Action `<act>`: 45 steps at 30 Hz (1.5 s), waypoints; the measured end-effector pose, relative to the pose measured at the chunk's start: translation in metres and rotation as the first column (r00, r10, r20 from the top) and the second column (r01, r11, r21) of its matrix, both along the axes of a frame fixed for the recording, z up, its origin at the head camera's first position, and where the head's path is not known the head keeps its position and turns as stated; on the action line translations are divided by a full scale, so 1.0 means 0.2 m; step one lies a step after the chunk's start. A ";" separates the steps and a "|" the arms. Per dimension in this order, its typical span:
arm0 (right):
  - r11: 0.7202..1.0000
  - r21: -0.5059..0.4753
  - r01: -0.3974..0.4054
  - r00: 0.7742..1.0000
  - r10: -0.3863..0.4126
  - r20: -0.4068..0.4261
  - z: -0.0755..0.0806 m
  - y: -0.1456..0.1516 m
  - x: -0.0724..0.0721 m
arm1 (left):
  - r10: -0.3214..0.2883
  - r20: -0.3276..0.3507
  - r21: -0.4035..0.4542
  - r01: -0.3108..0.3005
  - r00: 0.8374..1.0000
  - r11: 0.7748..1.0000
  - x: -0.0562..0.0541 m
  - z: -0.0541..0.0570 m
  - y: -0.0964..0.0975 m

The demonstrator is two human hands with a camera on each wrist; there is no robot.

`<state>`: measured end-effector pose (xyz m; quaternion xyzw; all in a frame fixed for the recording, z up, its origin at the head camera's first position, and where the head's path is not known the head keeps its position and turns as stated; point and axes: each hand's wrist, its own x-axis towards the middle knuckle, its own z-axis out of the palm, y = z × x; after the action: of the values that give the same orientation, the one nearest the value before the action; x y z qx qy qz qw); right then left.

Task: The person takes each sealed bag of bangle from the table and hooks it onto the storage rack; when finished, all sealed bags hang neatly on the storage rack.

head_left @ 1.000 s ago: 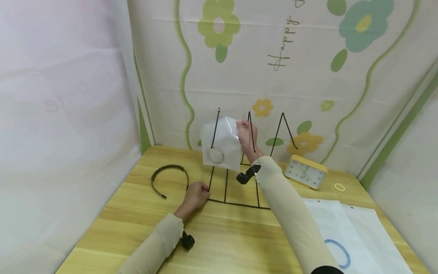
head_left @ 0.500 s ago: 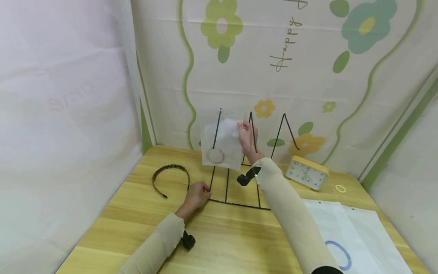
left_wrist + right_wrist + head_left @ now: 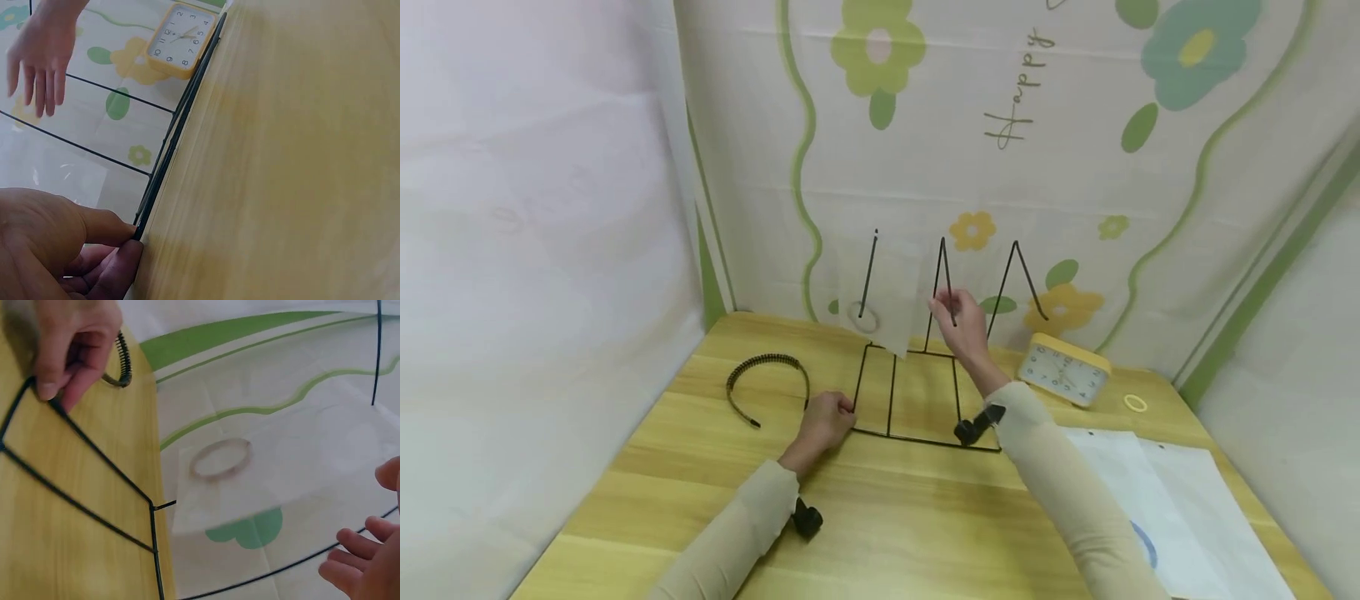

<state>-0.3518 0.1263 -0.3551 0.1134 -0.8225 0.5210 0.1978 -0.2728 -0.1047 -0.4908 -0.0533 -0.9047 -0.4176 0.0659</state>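
Note:
A black wire rack (image 3: 891, 396) with upright pointed prongs stands on the wooden table. My left hand (image 3: 826, 419) pinches its near left corner between thumb and finger, as the left wrist view confirms. From the left prong hangs a clear plastic bag (image 3: 891, 287) with a pale ring (image 3: 220, 459) inside, tilted slightly. My right hand (image 3: 964, 329) is just right of the bag, by the middle prong, apart from the bag. Its fingers (image 3: 356, 553) are spread loosely and hold nothing in the right wrist view.
A dark coiled headband (image 3: 767, 360) lies left of the rack. On the right are a yellow alarm clock (image 3: 1065, 371), a small yellow ring (image 3: 1135, 403) and white plastic bags (image 3: 1187, 508), with a blue ring (image 3: 1145, 546) showing. A floral cloth hangs behind.
My right hand has let go of the bag's upper right edge and moved right and slightly down. The bag now hangs alone, turned somewhat. My left hand keeps its hold on the rack.

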 end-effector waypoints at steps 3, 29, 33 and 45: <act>0.998 -0.006 -0.057 0.996 0.057 0.072 -0.03 0.10 0.09 | 0.000 -0.002 0.000 0.000 1.000 1.000 0.00 0.00 -0.01; 0.911 0.376 0.170 0.875 -0.315 0.368 -0.36 1.37 0.62 | 0.017 -0.001 0.001 -0.017 1.000 1.000 0.02 0.02 -0.03; 0.825 0.505 0.256 0.845 -0.444 0.298 -0.41 1.50 0.66 | 0.010 -0.010 0.014 -0.010 1.000 1.000 0.01 0.01 -0.02; 0.730 0.646 0.223 0.707 -0.577 0.408 -0.52 1.67 0.70 | -0.010 -0.017 0.004 0.010 1.000 1.000 0.00 0.00 0.01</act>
<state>-0.2119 0.4595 -0.4600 -0.1911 -0.9588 0.2102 0.0070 -0.2718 -0.1029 -0.4905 -0.0612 -0.9029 -0.4193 0.0718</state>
